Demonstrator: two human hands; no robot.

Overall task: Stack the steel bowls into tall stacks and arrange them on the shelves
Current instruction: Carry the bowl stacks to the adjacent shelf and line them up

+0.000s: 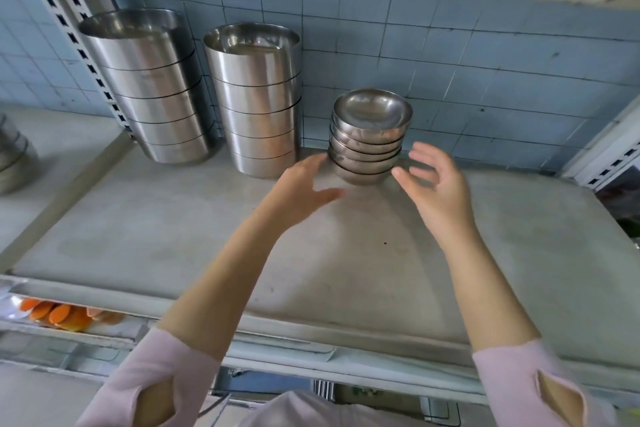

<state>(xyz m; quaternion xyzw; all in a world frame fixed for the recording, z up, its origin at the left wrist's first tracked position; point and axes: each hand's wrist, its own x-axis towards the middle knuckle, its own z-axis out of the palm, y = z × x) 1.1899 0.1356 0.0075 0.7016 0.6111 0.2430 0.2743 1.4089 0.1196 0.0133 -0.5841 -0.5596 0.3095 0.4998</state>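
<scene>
Hands bracket a short stack of small, round, shiny steel bowls (369, 139) on the grey metal shelf (485, 236). Our left hand (304, 191) lies open with fingertips at the stack's lower left side; our right hand (436, 184) hovers open just right of it, gripping nothing. Left of our left hand stand two taller stacks of wide steel bowls (256, 97). We judge the small stack, leaning slightly, could topple or slide if nudged from one side only.
</scene>
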